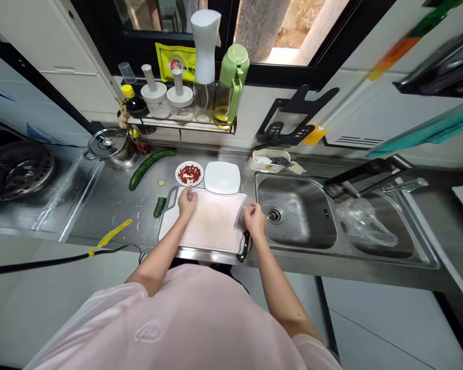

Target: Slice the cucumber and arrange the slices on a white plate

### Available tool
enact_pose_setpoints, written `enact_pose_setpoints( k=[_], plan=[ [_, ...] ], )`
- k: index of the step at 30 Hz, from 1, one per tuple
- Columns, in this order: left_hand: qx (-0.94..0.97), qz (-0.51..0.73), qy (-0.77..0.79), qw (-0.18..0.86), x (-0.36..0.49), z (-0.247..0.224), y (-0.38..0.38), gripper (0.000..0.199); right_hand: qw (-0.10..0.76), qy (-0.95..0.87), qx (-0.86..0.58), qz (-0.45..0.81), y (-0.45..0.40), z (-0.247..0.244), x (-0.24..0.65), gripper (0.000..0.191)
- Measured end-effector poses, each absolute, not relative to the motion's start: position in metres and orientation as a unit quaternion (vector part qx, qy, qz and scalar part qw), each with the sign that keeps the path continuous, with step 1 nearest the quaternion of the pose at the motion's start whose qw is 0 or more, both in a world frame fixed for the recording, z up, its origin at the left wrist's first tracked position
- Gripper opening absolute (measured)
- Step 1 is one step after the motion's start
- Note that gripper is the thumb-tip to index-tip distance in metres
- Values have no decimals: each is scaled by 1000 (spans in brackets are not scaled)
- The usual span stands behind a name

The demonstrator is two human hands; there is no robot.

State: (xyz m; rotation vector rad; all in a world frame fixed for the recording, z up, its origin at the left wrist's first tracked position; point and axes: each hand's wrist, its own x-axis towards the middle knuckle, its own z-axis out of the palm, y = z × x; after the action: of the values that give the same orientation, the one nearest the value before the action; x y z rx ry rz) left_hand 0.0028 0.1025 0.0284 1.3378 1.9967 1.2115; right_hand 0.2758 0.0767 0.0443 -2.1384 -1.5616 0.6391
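Note:
A white cutting board [212, 221] with a grey handle lies on the steel counter in front of me. Over its upper left part is my left hand [187, 203], fingers curled in; whether anything small is between them I cannot make out. My right hand [255, 220] is at the board's right edge with bent fingers, over the blade of a kitchen knife [244, 247] whose black handle points toward me. Its grip is partly hidden. Left of the board lie a cut piece of cucumber [159, 207], a small cucumber end [161, 182] and a long cucumber [148, 168].
Behind the board stand a plate of chopped red pieces [190, 173] and a white square plate [222, 178]. To the right is a sink [293, 216]; a lidded pot [111, 148] is at the back left. A seasoning rack [185, 124] hangs on the wall.

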Motion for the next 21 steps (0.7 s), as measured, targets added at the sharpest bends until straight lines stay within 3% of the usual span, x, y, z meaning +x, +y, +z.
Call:
enact_pose_setpoints(
  k=[9, 21],
  plan=[
    [454, 338, 824, 34, -35, 45, 65, 26, 93, -562, -797, 201, 13, 36, 294, 39],
    [406, 232, 884, 24, -66, 46, 40, 47, 57, -572, -784, 235, 0, 36, 286, 54]
  ],
)
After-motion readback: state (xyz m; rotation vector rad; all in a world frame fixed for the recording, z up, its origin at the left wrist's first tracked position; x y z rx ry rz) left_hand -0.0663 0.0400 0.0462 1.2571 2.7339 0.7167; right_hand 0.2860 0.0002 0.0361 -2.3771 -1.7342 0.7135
